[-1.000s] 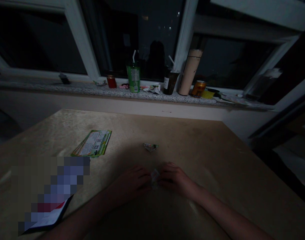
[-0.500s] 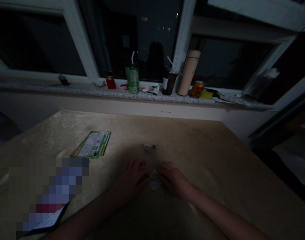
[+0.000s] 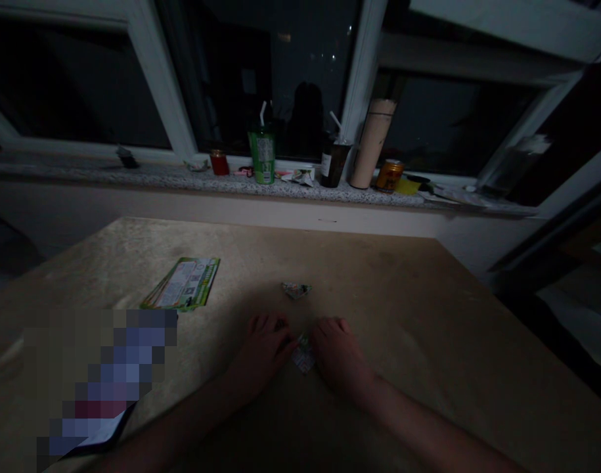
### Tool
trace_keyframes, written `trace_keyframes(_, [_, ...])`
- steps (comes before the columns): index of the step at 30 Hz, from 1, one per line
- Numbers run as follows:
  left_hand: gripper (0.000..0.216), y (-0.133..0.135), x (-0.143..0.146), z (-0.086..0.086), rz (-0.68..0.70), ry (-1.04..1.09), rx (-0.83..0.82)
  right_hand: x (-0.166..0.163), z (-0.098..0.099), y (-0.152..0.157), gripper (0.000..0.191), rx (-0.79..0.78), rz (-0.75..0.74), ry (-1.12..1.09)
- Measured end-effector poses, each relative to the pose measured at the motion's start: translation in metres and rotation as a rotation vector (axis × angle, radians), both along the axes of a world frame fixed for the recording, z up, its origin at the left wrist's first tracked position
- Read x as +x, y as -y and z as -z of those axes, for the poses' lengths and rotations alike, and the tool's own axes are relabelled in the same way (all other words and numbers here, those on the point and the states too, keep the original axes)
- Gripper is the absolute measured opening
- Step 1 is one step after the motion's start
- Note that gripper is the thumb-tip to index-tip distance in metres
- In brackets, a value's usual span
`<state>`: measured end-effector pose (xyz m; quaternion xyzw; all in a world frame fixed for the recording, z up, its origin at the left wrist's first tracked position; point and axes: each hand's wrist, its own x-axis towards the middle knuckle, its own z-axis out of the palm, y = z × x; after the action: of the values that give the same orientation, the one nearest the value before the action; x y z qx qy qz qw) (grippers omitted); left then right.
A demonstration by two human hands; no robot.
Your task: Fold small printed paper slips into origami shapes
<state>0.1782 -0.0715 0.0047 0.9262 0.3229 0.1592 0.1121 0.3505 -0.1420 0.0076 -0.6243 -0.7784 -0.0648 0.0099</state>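
A small folded piece of printed paper (image 3: 304,358) lies on the table between my hands, its lower corner pointing toward me. My left hand (image 3: 269,341) rests on its left side, fingers bent and closed at the paper's edge. On the opposite side my right hand (image 3: 335,345) is curled, its fingertips closed on the right edge. Both hands partly cover the paper's upper part. Just beyond them sits another folded paper piece (image 3: 296,290), boat-like in outline, touched by neither hand. The light is dim, so the folds are hard to make out.
A stack of green printed leaflets (image 3: 186,284) lies at the left, with a blurred-out phone-like device (image 3: 100,430) nearer me. Along the granite windowsill (image 3: 182,180) stand a green cup (image 3: 263,156), a dark cup (image 3: 331,164), a tall bottle (image 3: 374,144) and an orange can (image 3: 389,176).
My right hand has turned slightly and its fingers have curled in more over the paper. The left hand has shifted a little. The other paper piece stays put.
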Motion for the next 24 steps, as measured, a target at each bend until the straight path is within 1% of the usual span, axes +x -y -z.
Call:
trace_keyframes(3, [0.019,0.006,0.004,-0.004,-0.034,-0.02,0.022,-0.002,0.0,0.0,0.015,0.002,0.01,0.009])
trace_keyframes(5, [0.025,0.015,0.005,-0.007,-0.037,-0.029,0.035,-0.002,0.0,-0.001,0.015,-0.002,0.007,0.018])
trace_keyframes(8, [0.033,0.039,0.003,-0.006,0.042,-0.058,0.058,-0.002,0.001,-0.003,0.015,-0.017,-0.011,0.017])
trace_keyframes(10, [0.051,0.056,-0.001,-0.001,0.111,-0.096,0.101,-0.002,0.003,-0.005,0.016,-0.025,-0.02,0.019])
trace_keyframes(13, [0.074,0.073,-0.008,0.008,0.137,-0.119,0.109,-0.001,0.006,-0.007,0.016,-0.005,-0.022,0.053])
trace_keyframes(18, [0.084,0.075,-0.01,0.017,0.152,-0.136,0.098,-0.001,0.01,-0.009,0.016,0.029,-0.027,0.08])
trace_keyframes(24, [0.076,0.073,-0.011,0.017,0.154,-0.135,0.099,0.0,0.013,-0.01,0.013,0.041,-0.035,0.052])
